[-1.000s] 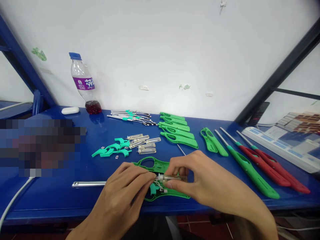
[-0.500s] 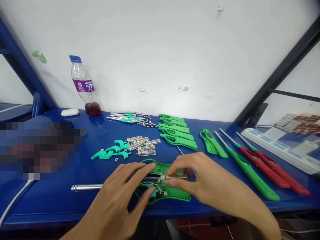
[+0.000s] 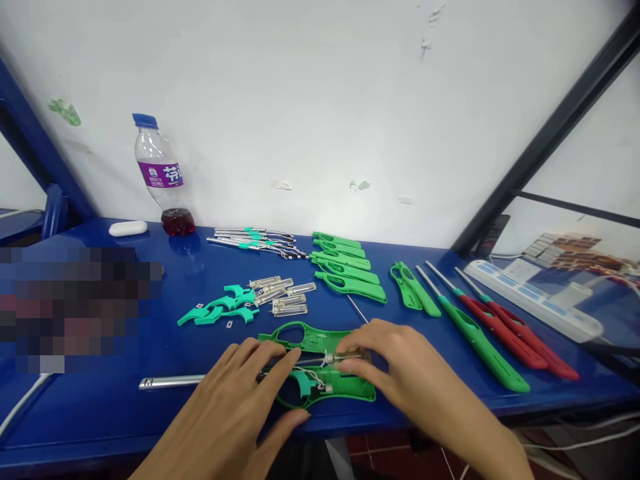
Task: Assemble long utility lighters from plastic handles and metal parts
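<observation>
Two green shell halves lie side by side near the table's front edge: the far half (image 3: 320, 340) and the near half (image 3: 345, 387), which holds a teal trigger (image 3: 302, 385) and white wires. A silver tube (image 3: 170, 382) sticks out to the left, under my left hand (image 3: 245, 393). The fingers of that hand rest over the tube's inner end, its thumb apart. Pinched in my right hand (image 3: 395, 360) is a clear fuel tank (image 3: 353, 358), held above the near half. A thin tube runs left from the tank's end.
Several clear tanks (image 3: 290, 305), teal triggers (image 3: 220, 312), metal tube assemblies (image 3: 250, 240) and green shells (image 3: 350, 287) lie behind. Finished green (image 3: 485, 343) and red lighters (image 3: 505, 330), and a power strip (image 3: 535, 300), are at right. A bottle (image 3: 163, 177) stands back left.
My left thumb has moved down off the wires and trigger, uncovering them. My right hand still holds the tank. The view has shifted slightly.
</observation>
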